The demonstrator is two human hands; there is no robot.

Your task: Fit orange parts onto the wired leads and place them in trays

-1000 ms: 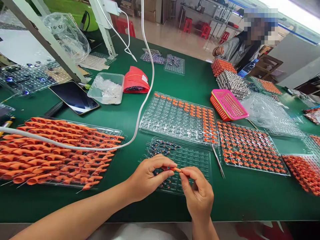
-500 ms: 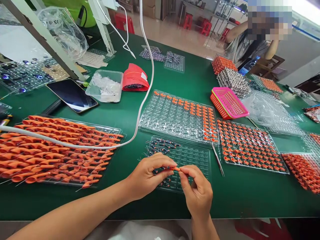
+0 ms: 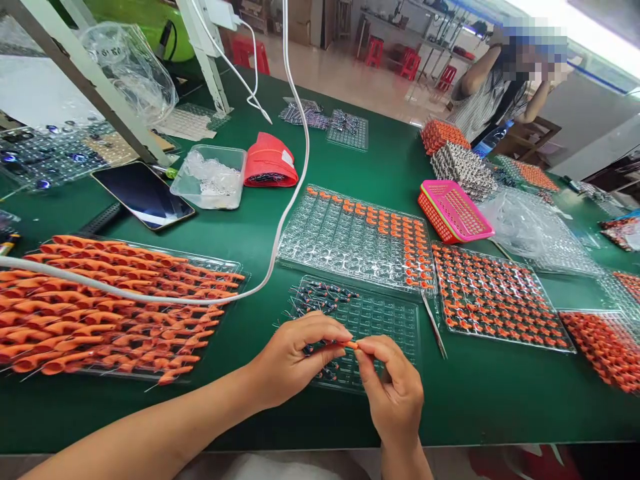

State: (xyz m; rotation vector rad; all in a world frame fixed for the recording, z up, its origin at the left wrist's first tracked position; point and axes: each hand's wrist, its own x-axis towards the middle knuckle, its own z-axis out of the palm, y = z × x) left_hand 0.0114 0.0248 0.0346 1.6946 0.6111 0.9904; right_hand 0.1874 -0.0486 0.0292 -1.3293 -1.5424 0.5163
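Note:
My left hand (image 3: 295,360) and my right hand (image 3: 393,390) meet over a clear tray of small dark parts (image 3: 380,320). Both pinch a small orange sleeve piece (image 3: 352,345) between their fingertips; its ends are hidden by the fingers. Left of my hands lies a tray of long orange sleeves (image 3: 115,307). Behind the dark-parts tray sits a clear blister tray, partly filled with orange pieces (image 3: 360,237). Metal tweezers (image 3: 433,325) lie just right of my hands.
A white cable (image 3: 280,220) loops across the green table. A phone (image 3: 143,195), a clear box (image 3: 210,177), a red pouch (image 3: 270,160) and a pink basket (image 3: 455,210) stand further back. Full orange trays (image 3: 495,297) lie to the right. A seated person (image 3: 495,87) is at the far corner.
My hands stay pinched on the orange piece with only slight finger shifts. The person at the far corner has raised both arms to their head.

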